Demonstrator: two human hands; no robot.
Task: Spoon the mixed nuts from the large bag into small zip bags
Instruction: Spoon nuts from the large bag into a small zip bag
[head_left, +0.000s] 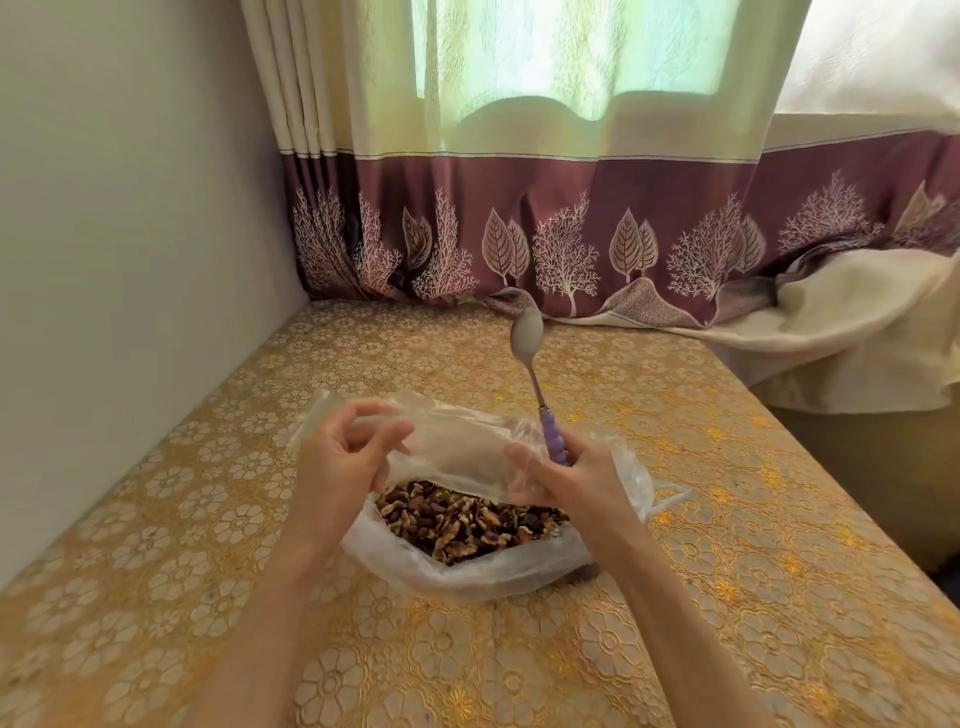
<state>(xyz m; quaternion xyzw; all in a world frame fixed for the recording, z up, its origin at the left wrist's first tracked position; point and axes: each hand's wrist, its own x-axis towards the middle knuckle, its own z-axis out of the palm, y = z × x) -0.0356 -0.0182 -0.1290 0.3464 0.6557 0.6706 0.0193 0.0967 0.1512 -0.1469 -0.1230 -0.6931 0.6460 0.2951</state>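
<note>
The small bag (457, 447) is held just above the nuts (467, 525) in the big bag (467, 577), between both hands. To open its mouth well, rub the two layers apart. The left hand (337, 462) pinches one edge; the right hand (566, 478) grips the empty spoon (527, 332), fingers on the other edge.

cloth (675, 519) gold, floral | curtain (597, 218) cream over maroon, white trees and leaves | spoon (554, 441) handle lilac | nuts (467, 525) brown
</note>
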